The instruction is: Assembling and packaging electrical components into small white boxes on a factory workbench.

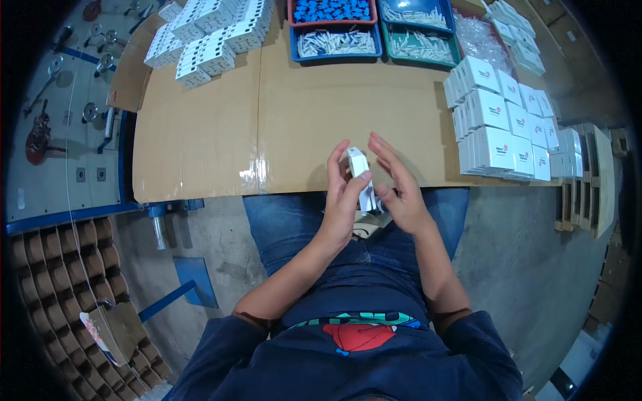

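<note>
Just past the table's near edge, my left hand (343,197) is closed around a slim white box-shaped piece (359,170). The piece stands on end and tilts slightly, its narrow side facing up. My right hand (401,194) is beside it, fingers stretched out and apart from the upper part. Whether the right thumb touches the lower end, I cannot tell. Below the hands, over my lap, a beige object (365,229) with a dark curved line is partly hidden.
Stacked white units (495,110) with small red marks stand at the table's right. More white blocks (204,60) are piled far left. At the back sit a red bin (332,23) of blue pieces, plus blue bins (336,60) and a green bin (422,61) with white sticks.
</note>
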### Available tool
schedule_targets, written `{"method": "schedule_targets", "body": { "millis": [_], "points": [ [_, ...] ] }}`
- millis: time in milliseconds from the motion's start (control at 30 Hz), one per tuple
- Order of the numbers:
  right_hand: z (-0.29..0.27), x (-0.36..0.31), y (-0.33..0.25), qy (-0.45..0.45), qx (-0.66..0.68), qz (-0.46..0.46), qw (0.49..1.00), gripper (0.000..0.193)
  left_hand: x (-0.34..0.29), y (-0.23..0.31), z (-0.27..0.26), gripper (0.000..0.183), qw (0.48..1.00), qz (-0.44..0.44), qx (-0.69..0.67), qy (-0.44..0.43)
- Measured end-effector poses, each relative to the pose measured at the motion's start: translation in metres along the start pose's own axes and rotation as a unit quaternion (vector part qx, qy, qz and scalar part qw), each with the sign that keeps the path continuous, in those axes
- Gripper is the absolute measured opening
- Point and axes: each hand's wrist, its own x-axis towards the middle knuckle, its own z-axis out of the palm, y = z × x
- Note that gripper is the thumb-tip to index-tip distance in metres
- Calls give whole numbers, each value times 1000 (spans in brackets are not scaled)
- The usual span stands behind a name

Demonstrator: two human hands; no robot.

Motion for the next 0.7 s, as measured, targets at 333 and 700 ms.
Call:
{"method": "schedule_targets", "body": {
  "millis": [333, 700],
  "points": [
    [4, -3, 7, -46, 71, 27, 996, 80, -1, 15, 8, 76, 997, -65, -9, 30],
    [7, -3, -3, -44, -44, -7, 998, 59, -6, 13, 1, 52, 976, -189, -101, -18]
  ]
}}
